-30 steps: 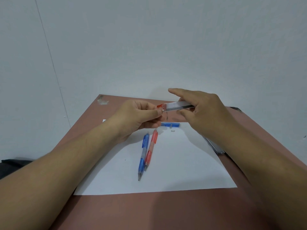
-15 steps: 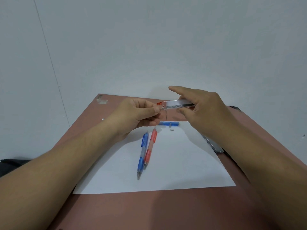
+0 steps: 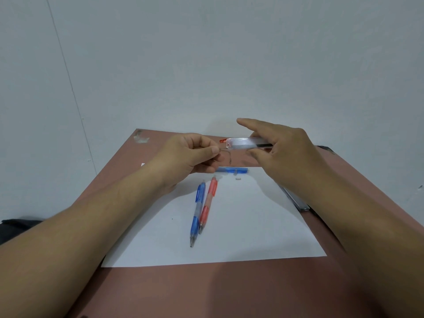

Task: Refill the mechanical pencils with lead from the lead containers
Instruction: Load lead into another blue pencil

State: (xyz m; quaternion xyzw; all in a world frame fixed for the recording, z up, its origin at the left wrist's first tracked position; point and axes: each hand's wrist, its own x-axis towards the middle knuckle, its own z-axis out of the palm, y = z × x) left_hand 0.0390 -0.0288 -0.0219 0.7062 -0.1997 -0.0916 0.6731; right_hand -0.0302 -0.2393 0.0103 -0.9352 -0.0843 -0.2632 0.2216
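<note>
My right hand (image 3: 284,154) holds a clear lead container (image 3: 246,143) with a red cap end, level above the table, index finger stretched out over it. My left hand (image 3: 188,157) pinches a thin lead (image 3: 222,148) that sticks out of the container's left end. Below, a blue mechanical pencil (image 3: 197,211) and a red mechanical pencil (image 3: 207,204) lie side by side on the white paper (image 3: 241,226), tips toward me. A blue lead container (image 3: 232,170) lies at the paper's far edge, partly behind my left hand.
A small white bit (image 3: 238,179) lies on the paper near the blue container. A grey flat case (image 3: 296,200) lies along the paper's right edge, partly under my right forearm. The brown table (image 3: 206,290) ends at a pale wall behind.
My left hand has drawn slightly left from the container's end, and a thin lead now shows between them. The right hand holds the container nearly still.
</note>
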